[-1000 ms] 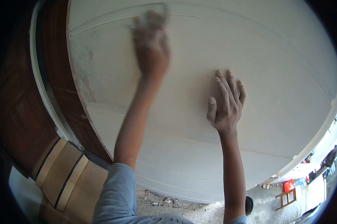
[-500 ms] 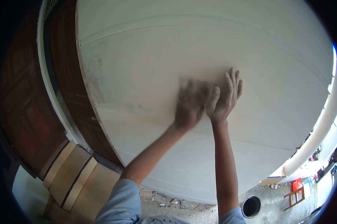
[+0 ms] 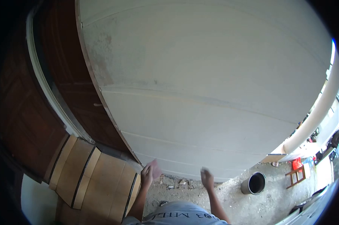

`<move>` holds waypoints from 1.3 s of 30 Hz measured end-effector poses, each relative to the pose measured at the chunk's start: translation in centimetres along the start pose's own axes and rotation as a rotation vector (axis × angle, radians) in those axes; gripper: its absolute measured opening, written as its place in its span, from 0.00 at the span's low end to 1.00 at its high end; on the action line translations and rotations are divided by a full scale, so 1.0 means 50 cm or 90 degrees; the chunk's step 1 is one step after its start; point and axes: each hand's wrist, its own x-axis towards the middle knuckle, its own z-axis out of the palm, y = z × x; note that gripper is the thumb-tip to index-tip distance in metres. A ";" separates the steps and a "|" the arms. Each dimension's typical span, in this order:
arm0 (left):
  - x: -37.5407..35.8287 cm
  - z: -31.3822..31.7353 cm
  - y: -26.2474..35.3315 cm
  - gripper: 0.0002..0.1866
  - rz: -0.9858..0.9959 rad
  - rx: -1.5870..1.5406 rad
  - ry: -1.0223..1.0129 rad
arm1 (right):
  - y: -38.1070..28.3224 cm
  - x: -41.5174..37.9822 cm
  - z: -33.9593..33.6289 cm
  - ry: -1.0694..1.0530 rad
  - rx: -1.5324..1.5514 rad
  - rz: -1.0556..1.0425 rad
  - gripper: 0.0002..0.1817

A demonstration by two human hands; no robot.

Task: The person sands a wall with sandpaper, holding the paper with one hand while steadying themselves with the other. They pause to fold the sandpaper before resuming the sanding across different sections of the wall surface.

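While my left hand (image 3: 147,176) grips a small pinkish sheet of sandpaper (image 3: 155,170) low and near my body, its fingers closed on it, my right hand (image 3: 207,178) hangs empty with fingers loosely open. Both sit just below the large, flat, off-white primed door panel (image 3: 214,75), chalky and matte, with faint horizontal grooves. I judge even, grain-following strokes suit it best. Dark reddish wooden doors (image 3: 23,112) stand left; a round grey bucket (image 3: 254,183) sits right on dusty concrete floor (image 3: 229,198).

both hands (image 3: 147,176) off the panel (image 3: 214,75)
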 end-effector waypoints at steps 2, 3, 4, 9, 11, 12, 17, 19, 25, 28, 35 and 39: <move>-0.079 -0.090 -0.174 0.16 -0.205 -0.053 0.083 | 0.229 -0.225 0.012 -0.117 -0.217 0.180 0.22; -0.116 -0.143 -0.263 0.17 -0.329 -0.057 0.132 | 0.292 -0.337 0.000 -0.121 -0.177 0.370 0.21; -0.153 -0.184 -0.284 0.19 -0.453 -0.191 0.244 | 0.345 -0.448 -0.027 -0.152 -0.246 0.404 0.20; -0.204 -0.305 -0.296 0.23 -0.545 -0.550 0.305 | 0.397 -0.713 -0.156 -0.342 -0.437 0.735 0.21; -0.148 -0.295 -0.278 0.24 -0.517 -0.538 0.249 | 0.398 -0.727 -0.167 -0.380 -0.457 0.765 0.21; -0.116 -0.279 -0.254 0.24 -0.491 -0.557 0.192 | 0.400 -0.722 -0.165 -0.387 -0.461 0.766 0.22; 0.031 -0.115 -0.108 0.17 -0.427 -0.495 -0.023 | 0.444 -0.596 -0.056 -0.275 -0.360 0.650 0.23; 0.053 -0.055 -0.031 0.15 -0.416 -0.448 -0.146 | 0.426 -0.481 0.032 -0.126 -0.198 0.516 0.21; 0.017 0.002 0.066 0.09 -0.115 -0.092 -0.496 | -0.083 -0.135 0.115 -0.263 0.599 0.445 0.32; -0.004 -0.022 0.046 0.11 -0.117 -0.028 -0.501 | -0.198 -0.101 0.134 -0.434 0.651 0.413 0.31; -0.040 -0.125 -0.017 0.14 -0.101 0.108 -0.441 | -0.240 -0.128 0.191 -0.521 0.172 0.154 0.23; -0.065 -0.145 -0.063 0.14 -0.148 0.071 -0.462 | -0.277 -0.150 0.200 -0.462 0.222 0.111 0.25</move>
